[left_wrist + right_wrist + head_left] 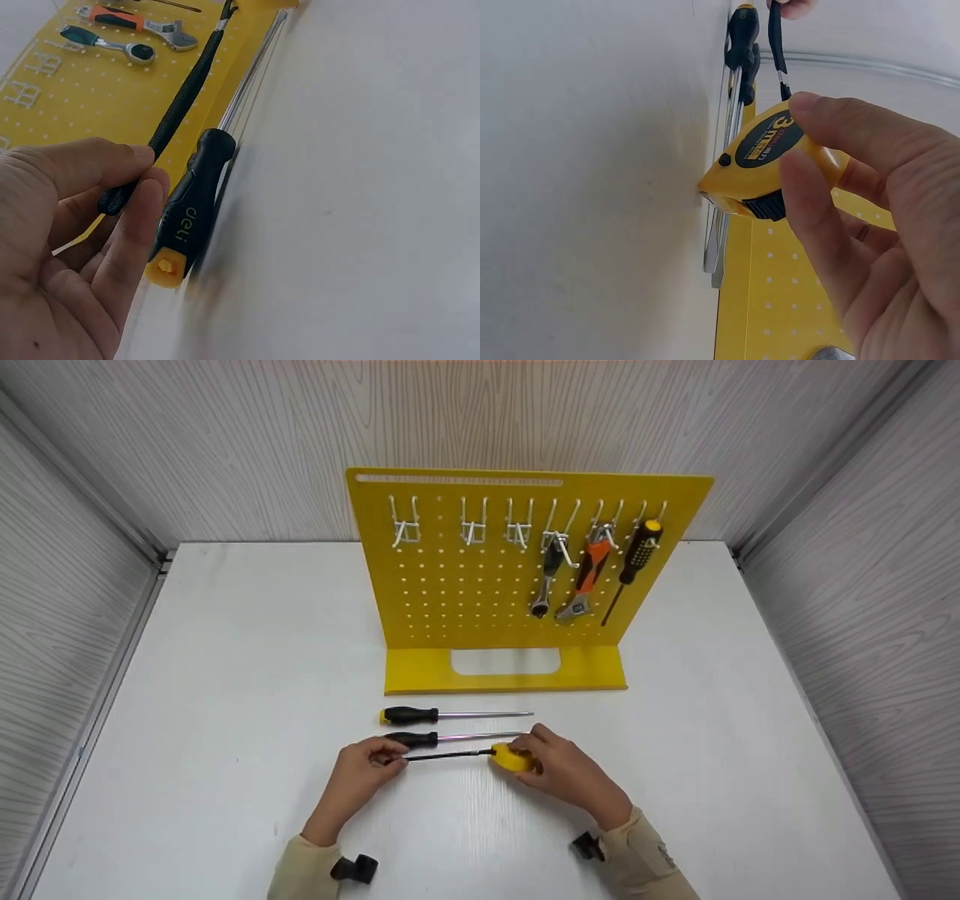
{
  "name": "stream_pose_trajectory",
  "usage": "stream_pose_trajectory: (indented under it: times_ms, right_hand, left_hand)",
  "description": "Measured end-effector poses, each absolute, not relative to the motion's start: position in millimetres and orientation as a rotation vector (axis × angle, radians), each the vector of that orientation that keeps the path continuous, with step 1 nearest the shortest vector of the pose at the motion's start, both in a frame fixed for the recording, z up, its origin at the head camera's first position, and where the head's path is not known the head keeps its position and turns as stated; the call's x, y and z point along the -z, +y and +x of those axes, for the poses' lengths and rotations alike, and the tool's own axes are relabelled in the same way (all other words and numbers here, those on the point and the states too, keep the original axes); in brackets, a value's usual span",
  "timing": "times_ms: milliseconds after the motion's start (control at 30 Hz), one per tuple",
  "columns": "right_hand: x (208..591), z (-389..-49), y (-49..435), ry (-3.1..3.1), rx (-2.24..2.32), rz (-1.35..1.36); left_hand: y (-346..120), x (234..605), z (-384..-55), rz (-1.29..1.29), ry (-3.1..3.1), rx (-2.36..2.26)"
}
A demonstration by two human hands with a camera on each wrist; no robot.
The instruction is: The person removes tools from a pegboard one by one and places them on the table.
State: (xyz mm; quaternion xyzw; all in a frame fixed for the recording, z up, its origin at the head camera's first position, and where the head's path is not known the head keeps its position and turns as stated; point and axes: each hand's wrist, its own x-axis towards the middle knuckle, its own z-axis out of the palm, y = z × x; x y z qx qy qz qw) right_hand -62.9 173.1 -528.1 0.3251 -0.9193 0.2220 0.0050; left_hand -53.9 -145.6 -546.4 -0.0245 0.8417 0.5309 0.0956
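Observation:
Between the thumb and fingers of my right hand [562, 769] is a yellow tape measure [757, 157] with a black label. Its black wrist strap [184, 101] stretches leftward, and my left hand [364, 776] pinches the looped end between thumb and finger. Just beyond the strap lie two screwdrivers on the white table, handles to the left: the nearer screwdriver [412, 739] is partly covered by my left fingers, while the farther screwdriver [411, 715] has a yellow handle end.
Behind stands a yellow pegboard [465, 600] with white hooks [472, 532]. On its right side hang a ratchet wrench [550, 574], an orange-handled adjustable wrench [591, 574] and another screwdriver [637, 555]. Wood-grain panels [862, 547] enclose the white table [247, 660].

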Motion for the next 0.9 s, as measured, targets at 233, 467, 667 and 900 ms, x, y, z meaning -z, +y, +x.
stream_pose_trajectory:
  times_ms: [233,467,667,900]
  right_hand:
    - [531.4,-59.4,171.8,-2.828,-0.539,1.010]
    - [532.5,-58.7,168.4,-2.796,-0.398,0.995]
    - [535.0,-57.9,167.0,-2.794,-0.373,1.014]
    - [536.5,-57.3,162.9,-2.826,-0.385,1.015]
  left_hand:
    - [-149.3,550.5,-51.1,-0.002,2.604,-1.407]
    - [-152.6,553.4,-49.4,0.003,2.687,-1.313]
    - [-154.2,553.2,-49.9,0.032,2.707,-1.259]
    - [-156.4,556.4,-48.4,0.038,2.710,-1.266]
